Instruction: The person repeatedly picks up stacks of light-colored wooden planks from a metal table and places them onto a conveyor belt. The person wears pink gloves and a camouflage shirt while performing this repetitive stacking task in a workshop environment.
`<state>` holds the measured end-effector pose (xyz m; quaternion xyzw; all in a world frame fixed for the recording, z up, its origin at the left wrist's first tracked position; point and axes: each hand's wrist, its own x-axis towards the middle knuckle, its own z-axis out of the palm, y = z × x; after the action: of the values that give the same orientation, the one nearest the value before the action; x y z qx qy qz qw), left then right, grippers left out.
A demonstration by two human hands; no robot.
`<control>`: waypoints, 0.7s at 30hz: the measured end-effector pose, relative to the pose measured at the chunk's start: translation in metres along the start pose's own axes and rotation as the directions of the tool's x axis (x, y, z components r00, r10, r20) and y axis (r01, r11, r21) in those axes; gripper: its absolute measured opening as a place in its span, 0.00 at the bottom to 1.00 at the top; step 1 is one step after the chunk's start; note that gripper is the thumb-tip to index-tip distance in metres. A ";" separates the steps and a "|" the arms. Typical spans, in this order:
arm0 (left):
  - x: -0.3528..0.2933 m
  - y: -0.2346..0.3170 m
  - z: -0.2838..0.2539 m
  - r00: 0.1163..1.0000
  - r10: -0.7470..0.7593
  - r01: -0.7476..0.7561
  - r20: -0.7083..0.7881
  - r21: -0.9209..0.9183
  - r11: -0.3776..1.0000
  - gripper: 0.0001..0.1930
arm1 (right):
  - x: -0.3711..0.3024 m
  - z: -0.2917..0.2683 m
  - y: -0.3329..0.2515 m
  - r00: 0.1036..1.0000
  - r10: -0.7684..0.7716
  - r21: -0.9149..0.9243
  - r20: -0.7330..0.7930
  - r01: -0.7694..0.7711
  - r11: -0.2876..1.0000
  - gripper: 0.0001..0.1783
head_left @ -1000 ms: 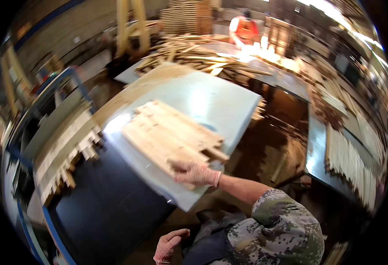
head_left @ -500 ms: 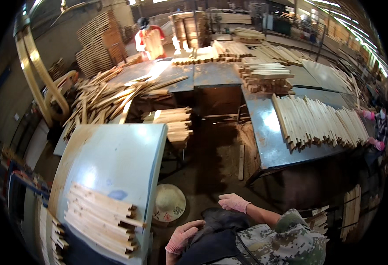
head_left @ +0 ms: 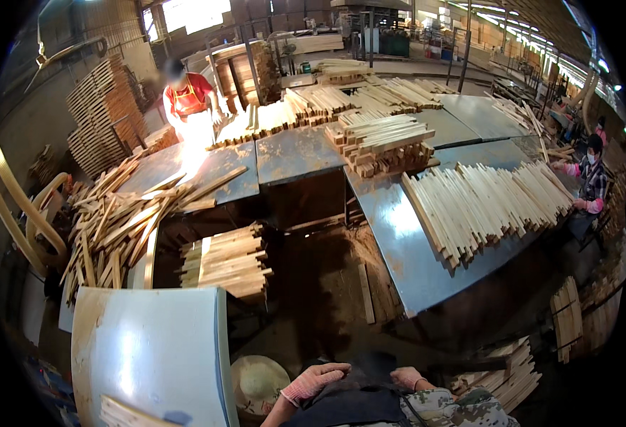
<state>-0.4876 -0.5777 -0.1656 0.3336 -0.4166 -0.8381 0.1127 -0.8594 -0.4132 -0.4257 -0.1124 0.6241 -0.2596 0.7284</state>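
Observation:
My left hand (head_left: 316,382), in a pale pink knitted glove, lies over the dark apron (head_left: 359,381) at my front. Its fingers stretch to the right and hold nothing that I can see. On the apron's other side is my right hand (head_left: 407,377), also gloved, its fingers loosely extended and partly hidden by their angle. No wood touches either hand. A round, pale straw-coloured hat (head_left: 259,381) sits low, left of my left hand. Beside it stands a blue-grey tabletop (head_left: 149,349) with a few wooden strips (head_left: 131,413) at its near edge.
Wooden strips (head_left: 487,206) lie in a row on the right-hand table (head_left: 391,235). A jumbled pile of strips (head_left: 117,220) and a neat stack (head_left: 231,260) are to the left. Co-workers stand far left (head_left: 188,96) and at right (head_left: 591,178). Bundled strips (head_left: 502,370) lie lower right.
The view has swung up and to the right, so the tables sit lower and further left. My right hand has drawn in toward the apron. The far-left co-worker has shifted posture.

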 end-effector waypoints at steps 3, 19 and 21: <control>0.057 0.042 -0.039 0.989 0.023 -0.021 0.148 -0.019 1.000 0.24 | 0.041 -0.125 0.073 0.824 -0.396 -0.772 0.406 0.541 0.333 0.20; 0.182 0.237 -0.238 0.995 0.039 -0.036 -0.096 0.033 0.999 0.26 | 0.112 0.067 -0.313 0.933 0.110 -0.109 -0.343 -0.156 0.982 0.15; 0.206 0.240 -0.252 0.995 0.006 -0.008 -0.095 -0.024 1.000 0.26 | 0.131 0.061 -0.332 0.944 0.083 -0.173 -0.319 -0.144 0.974 0.16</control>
<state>-0.4998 -0.9815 -0.1838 0.3701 -0.4016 -0.8260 0.1395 -0.8682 -0.7696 -0.3630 -0.1045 0.7583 -0.1694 0.6208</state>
